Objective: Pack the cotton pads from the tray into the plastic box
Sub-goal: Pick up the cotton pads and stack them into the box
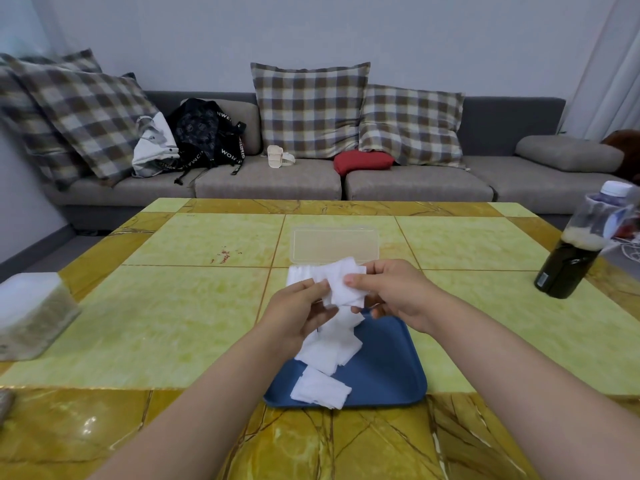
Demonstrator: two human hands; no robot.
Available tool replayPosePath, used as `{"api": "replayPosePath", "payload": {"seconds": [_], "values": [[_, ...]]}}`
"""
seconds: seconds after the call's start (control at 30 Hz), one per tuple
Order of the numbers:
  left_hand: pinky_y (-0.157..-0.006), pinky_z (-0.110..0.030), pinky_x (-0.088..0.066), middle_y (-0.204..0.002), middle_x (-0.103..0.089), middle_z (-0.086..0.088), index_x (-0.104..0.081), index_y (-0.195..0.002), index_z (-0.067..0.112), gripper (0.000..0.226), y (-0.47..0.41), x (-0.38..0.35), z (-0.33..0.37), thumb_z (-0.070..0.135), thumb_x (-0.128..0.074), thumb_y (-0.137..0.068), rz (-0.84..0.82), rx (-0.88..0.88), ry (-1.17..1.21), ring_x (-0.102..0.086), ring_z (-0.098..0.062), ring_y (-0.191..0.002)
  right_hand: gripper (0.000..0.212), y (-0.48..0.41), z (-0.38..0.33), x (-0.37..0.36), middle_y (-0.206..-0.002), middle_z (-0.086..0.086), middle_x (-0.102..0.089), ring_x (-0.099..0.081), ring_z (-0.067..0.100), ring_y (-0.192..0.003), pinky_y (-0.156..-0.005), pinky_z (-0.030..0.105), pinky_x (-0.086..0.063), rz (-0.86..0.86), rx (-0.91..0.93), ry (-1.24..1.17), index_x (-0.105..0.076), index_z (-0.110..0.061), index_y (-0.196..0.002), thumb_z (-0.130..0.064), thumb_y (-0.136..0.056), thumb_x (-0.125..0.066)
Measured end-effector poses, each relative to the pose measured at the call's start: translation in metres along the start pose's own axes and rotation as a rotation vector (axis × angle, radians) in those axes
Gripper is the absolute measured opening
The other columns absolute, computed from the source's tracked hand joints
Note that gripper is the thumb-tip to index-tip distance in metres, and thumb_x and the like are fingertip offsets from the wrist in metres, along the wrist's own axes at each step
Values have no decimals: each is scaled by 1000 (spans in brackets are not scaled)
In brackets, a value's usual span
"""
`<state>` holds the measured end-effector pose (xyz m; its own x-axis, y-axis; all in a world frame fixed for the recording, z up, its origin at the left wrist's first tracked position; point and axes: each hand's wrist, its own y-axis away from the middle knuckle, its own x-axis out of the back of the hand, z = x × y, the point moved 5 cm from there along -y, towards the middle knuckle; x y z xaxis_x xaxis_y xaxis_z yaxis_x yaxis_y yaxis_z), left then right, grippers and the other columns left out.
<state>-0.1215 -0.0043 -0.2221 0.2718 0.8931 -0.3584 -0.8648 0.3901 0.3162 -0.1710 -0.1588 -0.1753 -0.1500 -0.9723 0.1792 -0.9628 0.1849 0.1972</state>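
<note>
A blue tray [391, 372] lies on the table in front of me with several white cotton pads [329, 348] strewn across its left side. Above the tray's far end, my left hand [298, 313] and my right hand [394, 292] both pinch a small stack of cotton pads [344, 289] between them. Just behind the hands sits the clear plastic box [301, 275], with white pads showing inside it. Its open lid [334, 244] lies flat beyond. The hands hide most of the box.
A dark bottle [571, 258] with a white cap stands at the table's right edge. A white and grey block [31, 313] sits at the left edge. A grey sofa with checked cushions and bags runs behind the yellow-tiled table [173, 306].
</note>
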Motion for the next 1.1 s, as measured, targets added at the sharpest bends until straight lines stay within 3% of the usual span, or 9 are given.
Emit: {"api": "replayPosePath", "payload": {"seconds": [0.2,0.37,0.47,0.67,0.8,0.9,1.0,1.1], "values": [[-85,-31,-61,-113,-74,-20,-69,-117,-4,27,5,-12,2,14,-55,-101,-110,-32,37,-73,-28,-106,22,-1,-2,1,-84,15,-78,-68,20,-59,-43,24,-44,127,36,61,-71,-3,-98,-18,-84,-80],[-90,-36,-59,-107,-76,-18,-70,-114,1,35,5,-13,4,31,-62,-98,-102,-48,11,-74,-29,-100,34,-2,-1,2,-86,19,-77,-69,20,-57,-42,24,-45,190,47,122,-70,8,-102,-17,-82,-80],[-83,-30,-61,-106,-76,-19,-73,-107,-1,28,2,-9,4,23,-69,-94,-52,-84,-74,-76,-25,-94,45,-2,0,1,-90,20,-76,-71,20,-58,-43,25,-45,187,44,127,-66,12,-106,-23,-82,-82],[-77,-32,-63,-110,-74,-21,-69,-108,-1,21,0,-2,3,15,-65,-96,5,0,98,-74,-28,-98,18,-1,2,0,-92,7,-76,-71,19,-63,-48,25,-49,125,-13,-1,-75,-14,-105,-27,-97,-66],[-81,-36,-62,-109,-74,-20,-66,-107,-1,18,-3,6,2,13,-64,-97,99,6,132,-74,-30,-98,16,-3,1,10,-95,8,-76,-69,19,-59,-45,24,-48,221,2,31,-75,-13,-103,-24,-96,-66],[-74,-33,-63,-101,-69,-16,-65,-96,-6,19,-6,14,5,13,-64,-97,159,-30,71,-74,-30,-91,14,0,-9,27,-92,1,-73,-64,15,-51,-46,28,-46,369,121,112,-74,-14,-90,-21,-98,-64],[-69,-30,-63,-85,-56,-15,-66,-92,-3,18,-6,15,8,15,-66,-96,144,-69,-17,-67,-28,-79,16,2,-21,27,-82,7,-72,-60,14,-49,-45,27,-42,280,218,117,-76,-9,-90,-21,-96,-66],[-77,-34,-63,-97,-73,-23,-70,-100,-7,22,-4,7,6,15,-67,-95,72,-57,-59,-75,-32,-91,12,4,-24,16,-78,8,-73,-58,13,-48,-43,20,-40,228,255,192,-77,-10,-90,-20,-93,-71]]}}
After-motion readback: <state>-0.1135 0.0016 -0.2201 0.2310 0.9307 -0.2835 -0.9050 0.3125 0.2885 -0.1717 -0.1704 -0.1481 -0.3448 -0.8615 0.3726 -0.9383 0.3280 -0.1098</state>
